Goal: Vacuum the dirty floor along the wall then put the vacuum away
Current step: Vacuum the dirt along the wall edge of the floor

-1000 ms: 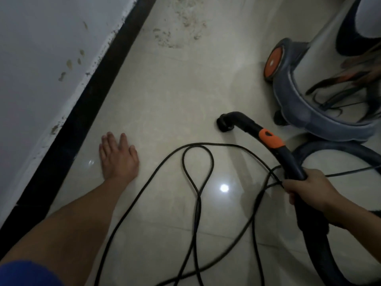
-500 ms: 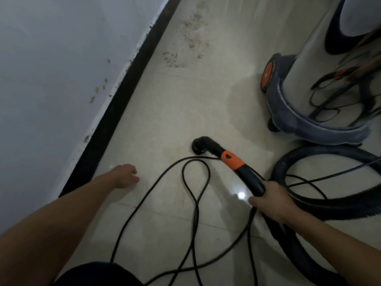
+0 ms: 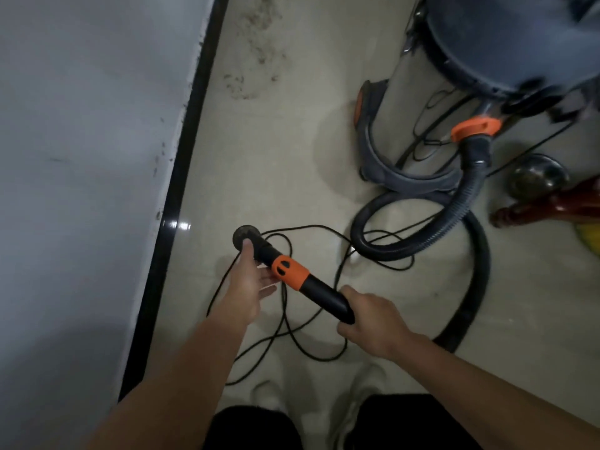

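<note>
The vacuum wand [image 3: 285,271] lies between our hands. Our right hand [image 3: 373,319] clenches its black rear end, and our left hand [image 3: 250,280] is released, thumb along the tip. We should close the left round the tube, aim the mouth low and walk it to the dirt patch [image 3: 256,53] beside the baseboard [image 3: 181,190]. The power cord [image 3: 308,226] loops on the floor [image 3: 276,164] underfoot and may snag. The hose [image 3: 454,219] coils by the canister [image 3: 409,102], and a red furniture leg [image 3: 545,203] stands just beyond it.
</note>
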